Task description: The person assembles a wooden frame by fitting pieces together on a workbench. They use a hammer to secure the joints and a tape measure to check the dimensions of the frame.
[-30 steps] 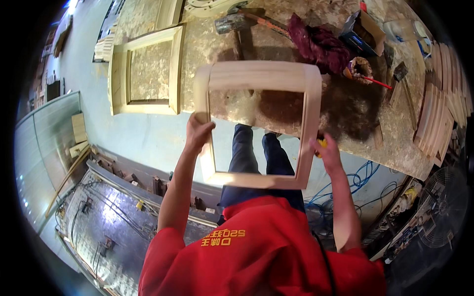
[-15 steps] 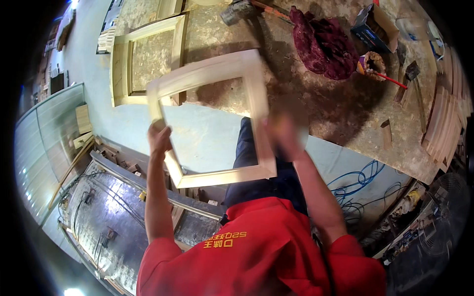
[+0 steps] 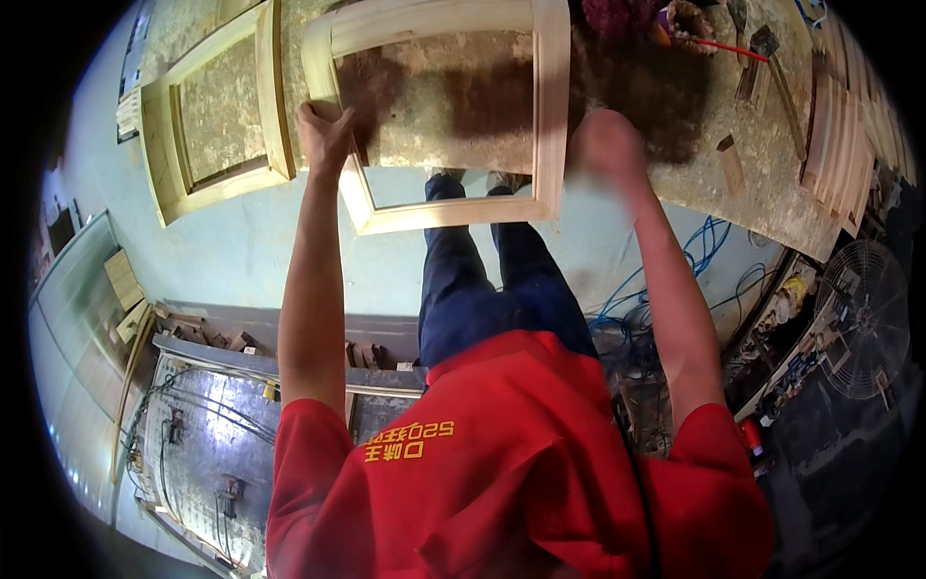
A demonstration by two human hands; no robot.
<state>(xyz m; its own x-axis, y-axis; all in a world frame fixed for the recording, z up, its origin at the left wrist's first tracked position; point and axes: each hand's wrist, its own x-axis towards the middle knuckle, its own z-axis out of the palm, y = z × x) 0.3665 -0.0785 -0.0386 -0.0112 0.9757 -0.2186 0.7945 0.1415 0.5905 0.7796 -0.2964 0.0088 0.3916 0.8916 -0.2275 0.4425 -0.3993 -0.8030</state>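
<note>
A pale wooden frame [image 3: 552, 106] with mitred corners is held over the worktable's near edge, its lower rail jutting out toward me. My left hand [image 3: 325, 138] is closed around the frame's left side, thumb toward the opening. Just beyond the right side is my right hand [image 3: 610, 145], smeared by motion. Its fingers are too blurred to read, and I cannot tell if it touches the wood. To the left, a second wooden frame [image 3: 164, 154] lies on the worktable [image 3: 666, 116], overhanging its near edge.
A dark red cloth [image 3: 617, 17] lies at the far side. Right of it are a red stick [image 3: 728, 48], a hammer [image 3: 765, 43] and a small wood block [image 3: 730, 166]. Wood strips [image 3: 837, 145] are stacked at right. Blue hose [image 3: 709, 241] and a fan [image 3: 861, 318] are below.
The held frame has moved away from me, over the worktable, with my left hand still on it. My right hand has moved forward too, blurred in both frames. The view has shifted.
</note>
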